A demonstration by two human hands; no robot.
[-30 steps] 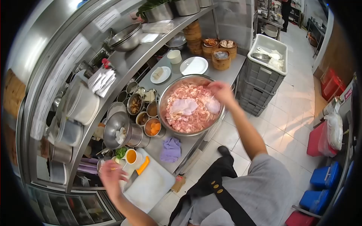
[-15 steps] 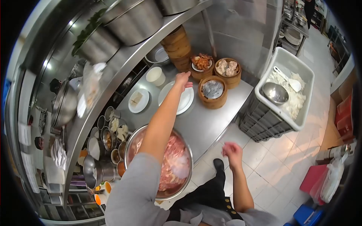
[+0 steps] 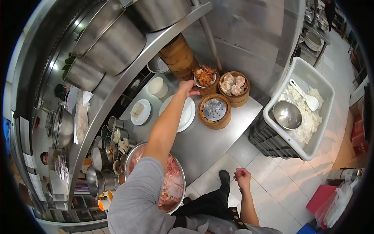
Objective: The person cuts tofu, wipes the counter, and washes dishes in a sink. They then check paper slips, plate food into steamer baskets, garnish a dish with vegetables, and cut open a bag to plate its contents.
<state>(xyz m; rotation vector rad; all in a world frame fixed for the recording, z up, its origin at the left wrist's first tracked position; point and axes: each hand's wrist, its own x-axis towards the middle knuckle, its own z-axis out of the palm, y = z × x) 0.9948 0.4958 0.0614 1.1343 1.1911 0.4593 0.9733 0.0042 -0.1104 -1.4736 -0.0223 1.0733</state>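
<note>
My left hand [image 3: 187, 88] reaches across the steel counter to a bamboo steamer [image 3: 209, 91] holding a plate of reddish-brown food [image 3: 204, 75]. Its fingers and thumb close on the steamer's near left edge. Just right of it stands a steamer of several pleated dumplings [image 3: 233, 89]. In front is another steamer [image 3: 214, 122] with a perforated metal base showing inside. Below my left wrist lies a white plate [image 3: 188, 113]. My right hand [image 3: 243, 178] hangs over the floor with loosely curled, parted fingers, holding nothing.
A metal bowl of raw meat [image 3: 171, 183] stands under my left forearm. Stacked steamers [image 3: 179, 54] rise behind my left hand. A steel shelf [image 3: 136, 54] with pots overhangs the counter. On the right is a tub of white shreds [image 3: 329, 103] with a metal bowl and scoop.
My left hand has moved in from beside the reddish-brown food's steamer to grip its edge. My right hand has dropped lower and its fingers curl more. The view has shifted a little.
</note>
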